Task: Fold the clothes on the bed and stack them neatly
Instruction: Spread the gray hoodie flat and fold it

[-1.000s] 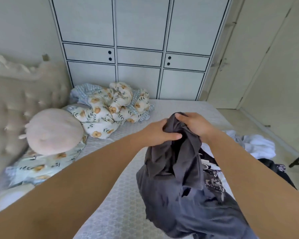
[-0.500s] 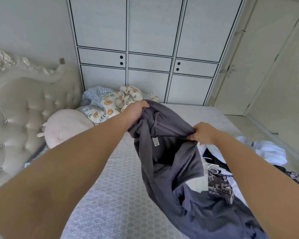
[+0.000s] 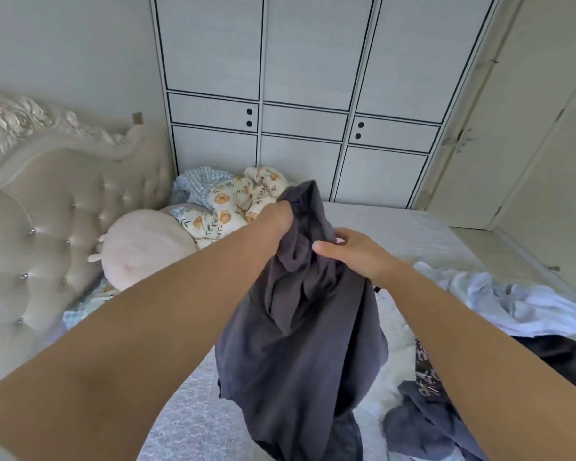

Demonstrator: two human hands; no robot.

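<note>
Above the bed, the left hand had its grip clenched on the top of a dark grey garment hanging bunched, while the right hand, fingers loosely curled, touched its folds, with other clothes crumpled at the right.

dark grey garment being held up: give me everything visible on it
The dark grey soft-fabric garment hangs bunched and unfolded above the pale quilted mattress, its lower end trailing out of frame. The left hand grips its top edge in a fist; the right hand touches the cloth just below, fingers loosely extended. No print or label shows.
</note>
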